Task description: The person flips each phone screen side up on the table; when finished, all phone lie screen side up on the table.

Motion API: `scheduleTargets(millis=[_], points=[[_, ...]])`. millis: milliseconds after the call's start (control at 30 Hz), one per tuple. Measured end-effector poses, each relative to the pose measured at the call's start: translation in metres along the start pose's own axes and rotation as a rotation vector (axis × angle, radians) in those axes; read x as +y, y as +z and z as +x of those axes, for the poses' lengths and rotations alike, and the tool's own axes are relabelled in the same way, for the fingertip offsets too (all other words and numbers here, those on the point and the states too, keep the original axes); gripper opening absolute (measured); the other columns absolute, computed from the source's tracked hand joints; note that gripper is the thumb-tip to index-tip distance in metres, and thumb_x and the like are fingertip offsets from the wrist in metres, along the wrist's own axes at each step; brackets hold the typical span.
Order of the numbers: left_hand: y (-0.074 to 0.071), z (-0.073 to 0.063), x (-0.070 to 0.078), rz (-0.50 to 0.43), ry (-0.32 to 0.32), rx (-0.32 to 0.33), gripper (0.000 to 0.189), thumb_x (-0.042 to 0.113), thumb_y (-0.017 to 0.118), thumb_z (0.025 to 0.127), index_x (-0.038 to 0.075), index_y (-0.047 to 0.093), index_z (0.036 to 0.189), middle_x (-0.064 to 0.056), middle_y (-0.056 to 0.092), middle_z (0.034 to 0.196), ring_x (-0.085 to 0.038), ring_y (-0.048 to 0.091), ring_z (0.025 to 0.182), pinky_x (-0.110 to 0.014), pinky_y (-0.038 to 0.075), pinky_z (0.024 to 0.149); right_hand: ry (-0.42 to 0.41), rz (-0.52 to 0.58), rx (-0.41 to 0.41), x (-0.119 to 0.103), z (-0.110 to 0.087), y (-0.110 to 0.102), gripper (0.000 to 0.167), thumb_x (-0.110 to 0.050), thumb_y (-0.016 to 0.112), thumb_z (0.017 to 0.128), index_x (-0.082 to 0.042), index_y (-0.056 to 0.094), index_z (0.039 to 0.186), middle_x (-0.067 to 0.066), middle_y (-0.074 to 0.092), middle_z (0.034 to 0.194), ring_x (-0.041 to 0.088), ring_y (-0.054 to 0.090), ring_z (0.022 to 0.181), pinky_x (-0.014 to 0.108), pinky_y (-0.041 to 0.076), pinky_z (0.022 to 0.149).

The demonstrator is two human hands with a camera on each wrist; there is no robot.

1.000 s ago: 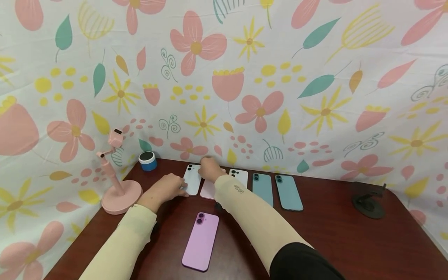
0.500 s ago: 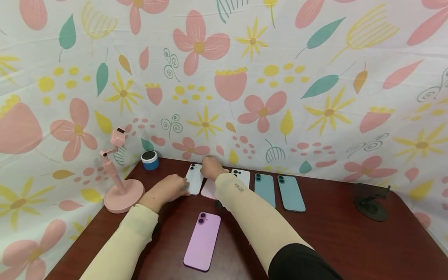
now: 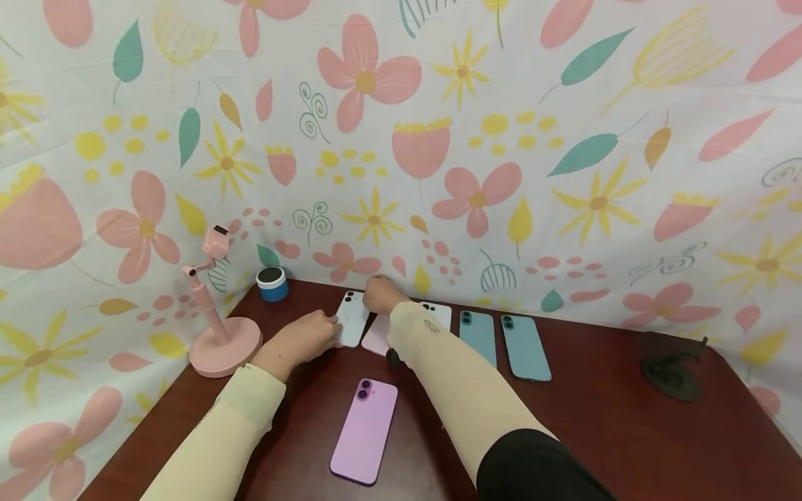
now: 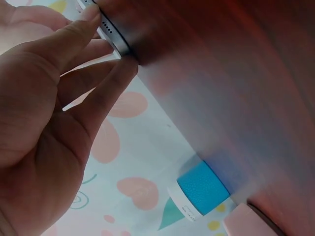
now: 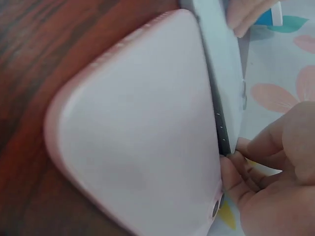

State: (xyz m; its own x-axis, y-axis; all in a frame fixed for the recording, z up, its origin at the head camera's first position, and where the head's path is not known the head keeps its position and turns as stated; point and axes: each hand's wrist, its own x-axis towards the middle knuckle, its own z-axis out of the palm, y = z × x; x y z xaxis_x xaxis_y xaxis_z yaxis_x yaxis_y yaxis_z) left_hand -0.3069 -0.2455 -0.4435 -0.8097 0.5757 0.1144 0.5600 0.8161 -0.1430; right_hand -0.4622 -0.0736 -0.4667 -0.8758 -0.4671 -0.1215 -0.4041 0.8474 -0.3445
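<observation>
Gripping leftmost phone point(image 3: 353, 320): left hand point(image 3: 307, 337) at near end, right hand point(image 3: 382, 295) at far corner (narrow pinch)
Pale pink phone point(image 3: 377, 337): just beside

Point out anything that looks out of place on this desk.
The purple phone lies alone, in front of the row of five other phones, so it looks out of line. No spill or damage shows.

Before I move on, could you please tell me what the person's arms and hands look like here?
The left hand and right hand are ungloved. The left sleeve and right sleeve are cream; the right one has small dark lettering, too small to read, near its cuff. Farther up that arm is a black sleeve.
</observation>
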Motion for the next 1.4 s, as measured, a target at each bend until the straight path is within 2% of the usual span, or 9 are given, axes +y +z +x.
scheduleTargets(millis=[467,633,733,867,967,1067,1133,1267,1400], points=[[-0.006,-0.001,-0.002,-0.086,-0.008,-0.048,0.019,0.021,0.074,0.101,0.004,0.078,0.109,-0.019,0.079,0.118,-0.03,0.071,0.094,-0.042,0.062,0.089,0.064,0.202,-0.04,-0.013,-0.029,-0.027,0.032,-0.013,0.043,0.109,-0.011,0.054,0.079,0.002,0.049,0.07,0.014,0.048,0.057,0.026,0.044,0.06],[-0.006,-0.001,-0.003,-0.127,-0.022,-0.069,0.018,0.021,0.072,0.103,0.005,0.077,0.108,-0.022,0.077,0.126,-0.033,0.072,0.1,-0.045,0.06,0.093,0.014,0.423,0.003,-0.012,-0.033,-0.03,0.026,-0.019,0.049,0.112,-0.011,0.067,0.13,0.009,0.07,0.107,0.025,0.072,0.072,0.034,0.061,0.061],[-0.006,-0.001,-0.004,-0.137,-0.026,-0.076,0.017,0.021,0.071,0.104,0.005,0.076,0.107,-0.023,0.076,0.128,-0.034,0.072,0.102,-0.046,0.06,0.094,0.039,0.572,-0.005,-0.01,-0.035,-0.03,0.019,-0.016,0.05,0.111,-0.013,0.066,0.12,0.01,0.066,0.11,0.029,0.074,0.079,0.037,0.065,0.068],[-0.006,-0.002,-0.006,-0.149,-0.034,-0.094,0.017,0.021,0.07,0.104,0.006,0.076,0.105,-0.023,0.076,0.129,-0.035,0.072,0.104,-0.047,0.06,0.096,0.15,0.836,-0.051,-0.008,-0.039,-0.031,0.02,-0.003,0.043,0.106,-0.008,0.042,0.087,0.01,0.05,0.094,0.028,0.069,0.084,0.041,0.066,0.09],[-0.007,-0.002,-0.007,-0.169,-0.049,-0.107,0.017,0.021,0.069,0.105,0.006,0.076,0.106,-0.024,0.075,0.131,-0.037,0.072,0.109,-0.049,0.059,0.099,0.179,0.99,-0.078,-0.006,-0.04,-0.032,0.011,-0.004,0.044,0.108,0.003,0.052,0.104,0.018,0.055,0.109,0.03,0.065,0.093,0.047,0.062,0.102],[-0.009,-0.002,-0.007,-0.187,-0.063,-0.119,0.017,0.021,0.069,0.105,0.006,0.076,0.107,-0.025,0.073,0.135,-0.038,0.072,0.112,-0.05,0.058,0.102,0.211,1.084,-0.111,-0.003,-0.044,-0.034,0.041,-0.007,0.045,0.11,0.009,0.046,0.148,0.035,0.054,0.139,0.04,0.067,0.11,0.049,0.059,0.107],[-0.01,-0.002,-0.007,-0.194,-0.068,-0.125,0.017,0.021,0.068,0.105,0.006,0.075,0.107,-0.025,0.073,0.136,-0.039,0.072,0.113,-0.051,0.058,0.102,0.23,1.122,-0.137,-0.002,-0.046,-0.035,0.054,-0.009,0.045,0.111,0.007,0.034,0.161,0.039,0.046,0.154,0.048,0.064,0.123,0.049,0.058,0.109],[-0.011,-0.002,-0.006,-0.227,-0.071,-0.128,0.015,0.02,0.068,0.106,0.006,0.074,0.104,-0.027,0.071,0.138,-0.04,0.071,0.111,-0.051,0.058,0.101,0.232,1.187,-0.156,-0.001,-0.051,-0.035,0.056,-0.012,0.044,0.113,0.005,0.031,0.164,0.037,0.039,0.162,0.054,0.056,0.138,0.049,0.056,0.112],[-0.012,-0.004,-0.005,-0.302,-0.1,-0.15,0.024,0.019,0.066,0.107,0.001,0.074,0.12,-0.028,0.066,0.145,-0.041,0.069,0.122,-0.052,0.056,0.108,0.229,1.211,-0.11,0.0,-0.056,-0.032,0.051,-0.011,0.047,0.114,0.003,0.04,0.161,0.031,0.043,0.162,0.05,0.059,0.137,0.047,0.057,0.11]])
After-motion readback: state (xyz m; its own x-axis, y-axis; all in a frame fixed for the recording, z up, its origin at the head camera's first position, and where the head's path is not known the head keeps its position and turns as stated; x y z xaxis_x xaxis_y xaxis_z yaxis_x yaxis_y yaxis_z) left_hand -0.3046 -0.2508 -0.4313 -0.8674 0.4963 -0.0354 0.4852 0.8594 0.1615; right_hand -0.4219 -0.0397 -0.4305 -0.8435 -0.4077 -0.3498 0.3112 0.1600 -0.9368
